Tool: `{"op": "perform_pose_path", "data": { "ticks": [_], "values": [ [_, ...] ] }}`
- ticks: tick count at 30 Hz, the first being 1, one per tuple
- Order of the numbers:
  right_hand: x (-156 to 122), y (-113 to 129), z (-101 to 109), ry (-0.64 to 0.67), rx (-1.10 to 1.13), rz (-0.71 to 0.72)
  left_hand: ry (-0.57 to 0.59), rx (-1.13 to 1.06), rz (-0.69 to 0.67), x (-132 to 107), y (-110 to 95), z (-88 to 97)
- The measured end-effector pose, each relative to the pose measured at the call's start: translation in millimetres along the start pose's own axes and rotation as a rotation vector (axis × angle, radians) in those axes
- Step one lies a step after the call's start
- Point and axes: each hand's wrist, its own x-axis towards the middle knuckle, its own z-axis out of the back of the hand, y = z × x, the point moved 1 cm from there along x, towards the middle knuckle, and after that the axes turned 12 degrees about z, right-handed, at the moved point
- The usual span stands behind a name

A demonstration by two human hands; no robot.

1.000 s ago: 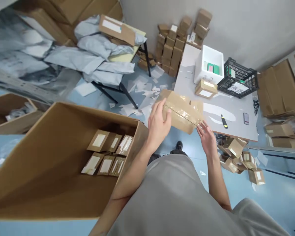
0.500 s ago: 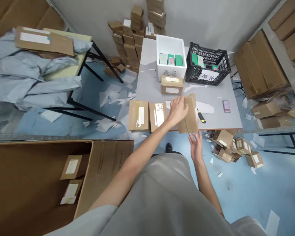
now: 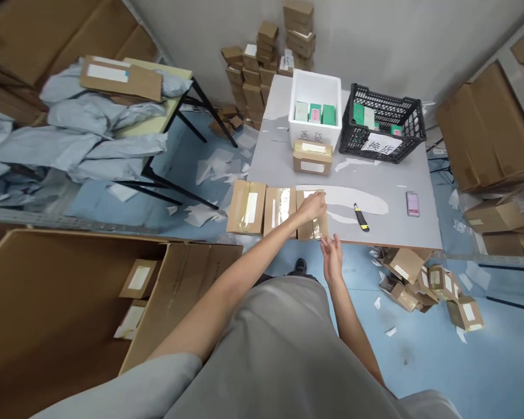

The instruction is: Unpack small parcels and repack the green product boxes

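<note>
My left hand (image 3: 313,206) lies on top of a taped cardboard box (image 3: 313,227), fingers curled over it. This box is the right-hand one in a row of three at the front edge of the grey table (image 3: 384,233); the other two boxes (image 3: 246,207) (image 3: 279,208) lie flat beside it. My right hand (image 3: 332,258) hovers just below the table edge, close to that box, fingers apart and holding nothing.
On the table are another taped box (image 3: 312,158), a white bin (image 3: 315,87), a black crate (image 3: 382,125), a utility knife (image 3: 360,216) and a phone (image 3: 413,203). A large open carton (image 3: 70,326) with small parcels stands at the left. Small boxes (image 3: 423,282) litter the floor.
The box I held in both hands came from over the carton to the table and now lies flat beside the other two. My right hand has let go and dropped below the table edge.
</note>
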Motion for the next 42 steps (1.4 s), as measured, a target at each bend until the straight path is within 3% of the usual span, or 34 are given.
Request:
{"op": "perform_pose_path", "data": {
  "ticks": [4, 8, 13, 16, 19, 25, 31, 37, 42],
  "values": [
    [11, 10, -14, 0.125, -0.129, 0.019, -0.052, -0.212, 0.072, -65, 59, 10.8],
    [7, 5, -44, 0.293, -0.236, -0.01, -0.181, -0.354, 0.312, -153, 135, 29.2],
    [-29, -23, -112, 0.615, -0.376, -0.056, -0.388, -0.499, 0.723, -266, 226, 51.6],
    [-65, -47, -161, 0.856, -0.466, -0.069, -0.51, -0.603, 0.884, -324, 270, 54.2],
    [-110, -77, -207, 1.074, -0.586, -0.086, -0.617, -0.739, 0.972, -366, 308, 53.8],
    [-210, -165, -285, 1.358, -0.847, -0.221, -0.69, -0.906, 1.071, -428, 380, 68.3],
    [-285, -263, -345, 1.591, -1.046, -0.322, -0.64, -1.011, 1.181, -495, 460, 76.1],
    [-320, -352, -405, 1.871, -1.327, -0.159, -0.588, -1.084, 1.397, -541, 556, 64.5],
    [-322, -458, -457, 2.119, -1.729, -0.039, -0.578, -1.156, 1.56, -541, 657, 45.2]
  ]
}}
